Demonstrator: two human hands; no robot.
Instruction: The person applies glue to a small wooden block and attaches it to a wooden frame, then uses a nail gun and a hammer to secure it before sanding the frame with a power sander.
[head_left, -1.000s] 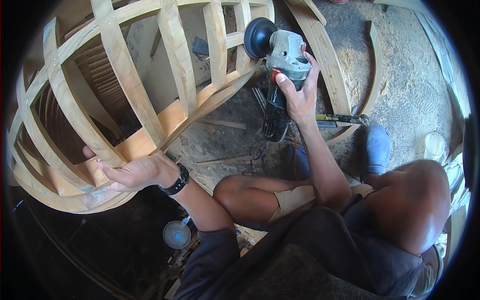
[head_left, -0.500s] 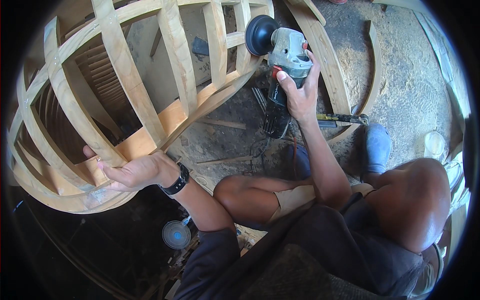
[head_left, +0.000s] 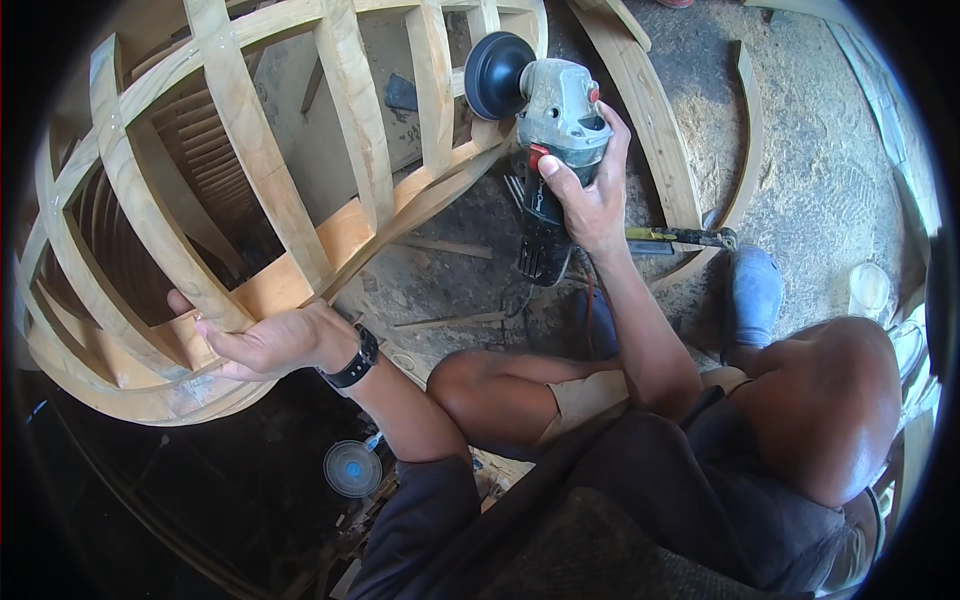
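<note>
My right hand (head_left: 597,190) is wrapped round an angle grinder (head_left: 556,105) with a grey head, dark body and red switch, my thumb beside the switch. Its black round pad (head_left: 498,76) is up against the slats at the right end of a curved wooden frame (head_left: 352,110); I cannot tell whether it touches. At the frame's lower left edge, my left hand (head_left: 272,345) grips the curved rail, its thumb and a fingertip showing around the base of a slat. A black watch (head_left: 358,360) is on my left wrist.
Curved wooden pieces (head_left: 655,120) lie on the dusty floor to the right, near a yellow and black bar (head_left: 680,236). A blue shoe (head_left: 754,290) is by my knee. A clear cup (head_left: 868,290) stands far right, a round transparent lid-like thing (head_left: 352,468) lower left.
My right hand has shifted the angle grinder slightly left and tilted it, moving the pad left along the frame's slats. My left hand stays on the rail.
</note>
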